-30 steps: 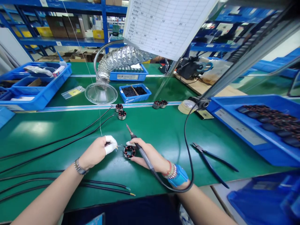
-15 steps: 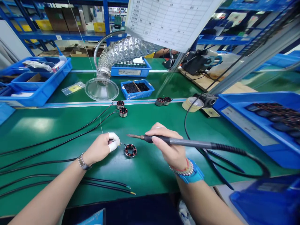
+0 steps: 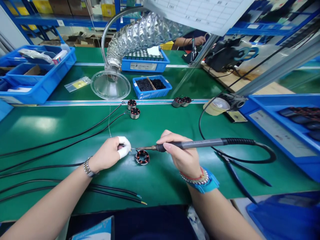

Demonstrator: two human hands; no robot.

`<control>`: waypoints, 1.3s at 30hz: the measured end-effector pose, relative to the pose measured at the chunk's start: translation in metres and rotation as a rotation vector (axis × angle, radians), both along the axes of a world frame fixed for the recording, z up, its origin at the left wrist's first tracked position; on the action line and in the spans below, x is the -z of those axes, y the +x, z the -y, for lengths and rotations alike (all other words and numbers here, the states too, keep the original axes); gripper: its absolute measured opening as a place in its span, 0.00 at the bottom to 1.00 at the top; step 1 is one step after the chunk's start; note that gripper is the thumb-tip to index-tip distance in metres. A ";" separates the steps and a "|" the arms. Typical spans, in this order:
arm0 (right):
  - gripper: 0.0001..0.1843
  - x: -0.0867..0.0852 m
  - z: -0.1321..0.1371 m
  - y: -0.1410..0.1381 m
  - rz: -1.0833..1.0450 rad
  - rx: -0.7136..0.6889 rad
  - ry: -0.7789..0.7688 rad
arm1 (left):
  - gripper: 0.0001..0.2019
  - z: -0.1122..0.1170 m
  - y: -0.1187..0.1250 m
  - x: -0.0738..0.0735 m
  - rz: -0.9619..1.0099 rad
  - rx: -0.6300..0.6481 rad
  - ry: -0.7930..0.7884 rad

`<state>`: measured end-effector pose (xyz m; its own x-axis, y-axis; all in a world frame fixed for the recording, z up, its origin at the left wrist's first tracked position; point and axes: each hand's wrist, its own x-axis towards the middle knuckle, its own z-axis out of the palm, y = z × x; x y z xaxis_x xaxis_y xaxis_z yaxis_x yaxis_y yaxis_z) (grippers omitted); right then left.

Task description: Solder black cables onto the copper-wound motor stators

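1. Green table under both hands; beyond them, a clear fume funnel on a foil hose, blue bins, blue shelving behind.
2. Since half a second ago: soldering iron lowered, tip now just beside the left hand; right hand wrapped around its grip.
3. Left hand pinching a thin wire, white cot on one fingertip.
4. Stator flat on the table, just right of the left hand: dark ring, copper-red windings.

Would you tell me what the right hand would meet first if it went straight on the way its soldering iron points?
Probably the thin wire end pinched by the left hand, just ahead of the soldering iron, above the stator; depth is unclear.
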<state>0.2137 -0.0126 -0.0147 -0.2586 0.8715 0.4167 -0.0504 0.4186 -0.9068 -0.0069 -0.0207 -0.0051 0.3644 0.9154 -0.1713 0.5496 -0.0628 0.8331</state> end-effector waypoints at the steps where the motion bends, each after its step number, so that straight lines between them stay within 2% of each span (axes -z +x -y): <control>1: 0.06 0.000 0.000 0.000 -0.001 -0.003 -0.001 | 0.07 0.000 0.000 0.000 -0.001 -0.001 0.001; 13: 0.07 0.002 -0.002 -0.001 -0.036 -0.051 -0.022 | 0.06 0.000 0.000 0.001 -0.001 -0.001 -0.005; 39: 0.06 0.000 -0.002 -0.004 -0.012 -0.026 -0.047 | 0.06 -0.001 0.002 -0.001 -0.028 0.020 0.072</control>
<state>0.2095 -0.0107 -0.0147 -0.2767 0.8832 0.3788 -0.0718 0.3741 -0.9246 -0.0046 -0.0195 -0.0046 0.3785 0.9183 -0.1162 0.5708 -0.1328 0.8103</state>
